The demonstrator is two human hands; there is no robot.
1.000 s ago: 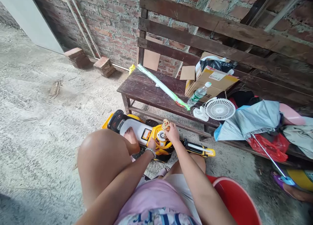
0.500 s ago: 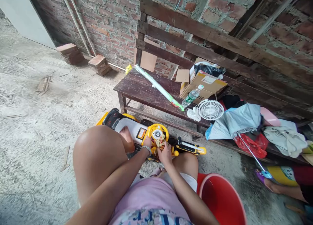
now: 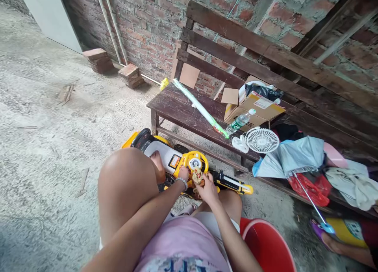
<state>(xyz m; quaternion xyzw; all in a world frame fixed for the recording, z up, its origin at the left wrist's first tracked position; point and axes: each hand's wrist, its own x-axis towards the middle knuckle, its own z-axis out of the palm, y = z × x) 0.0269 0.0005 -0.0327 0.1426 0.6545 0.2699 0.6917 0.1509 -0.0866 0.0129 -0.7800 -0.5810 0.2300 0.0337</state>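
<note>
**Cloth back at the near rim of the toy's wheel**

On my left, the bare grey concrete floor (image 3: 44,146) ran up to a red brick wall (image 3: 147,23), with loose bricks (image 3: 130,75) at its foot. Nearer, my left hand (image 3: 183,173), a bead bracelet at the wrist, was clamped on the left rim of the yellow plastic steering wheel (image 3: 195,162) of the yellow-and-white ride-on toy car (image 3: 165,155), which stood on the floor just before my knees.

A second earlier my right hand (image 3: 208,187) had been up at the wheel's far rim; now it had dropped to the near rim, fingers pinched on a small crumpled patterned cloth (image 3: 197,176) pressed to the plastic. I judged the rubbing had worked round the wheel, with the hub not yet covered.

Further right stood a dark wooden slatted bench (image 3: 177,106), bearing a long green-and-white wrapped tube (image 3: 201,108), an open cardboard box (image 3: 256,106), a clear plastic bottle (image 3: 239,122) and a white desk fan (image 3: 262,140). Beyond lay a grey-blue folded umbrella (image 3: 295,155), and a red plastic tub (image 3: 265,244) sat by my right leg.
</note>
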